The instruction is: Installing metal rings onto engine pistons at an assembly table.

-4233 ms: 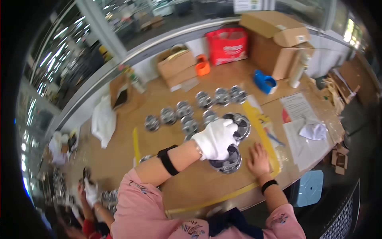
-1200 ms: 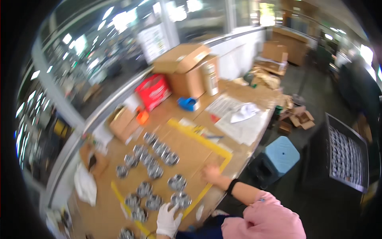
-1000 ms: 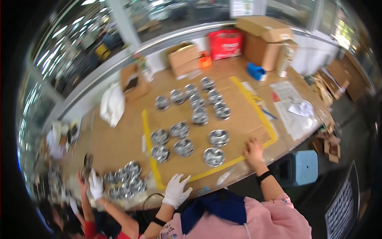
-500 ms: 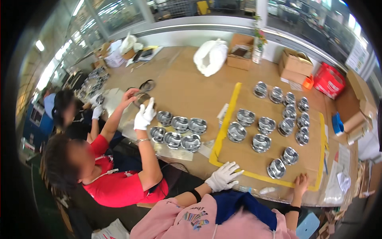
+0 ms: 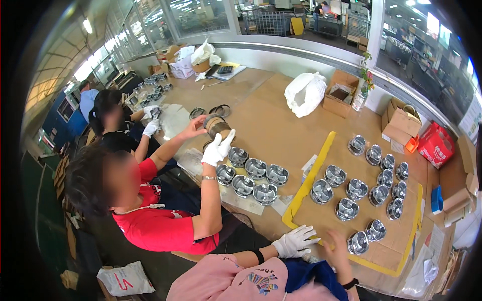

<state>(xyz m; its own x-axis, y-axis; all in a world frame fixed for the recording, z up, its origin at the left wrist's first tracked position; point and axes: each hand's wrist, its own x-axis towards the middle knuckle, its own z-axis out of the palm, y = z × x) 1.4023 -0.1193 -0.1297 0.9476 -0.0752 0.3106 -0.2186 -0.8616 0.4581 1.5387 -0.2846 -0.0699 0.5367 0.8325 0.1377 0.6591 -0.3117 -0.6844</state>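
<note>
Both hands rest empty at the near edge of the brown counter (image 5: 281, 115): my gloved left hand (image 5: 295, 242) spread open, my bare right hand (image 5: 337, 247) blurred beside it, nearest the metal piston (image 5: 358, 243) inside the yellow-taped area (image 5: 307, 184). Windows line the workshop.

You are in a factory workshop: a long brown bench (image 5: 281, 115) carries rows of shiny metal pistons (image 5: 346, 208) inside a yellow taped border (image 5: 306, 183), cardboard boxes (image 5: 401, 120) line the window side at upper right, and gloved co-workers (image 5: 150, 200) sit at left.
</note>
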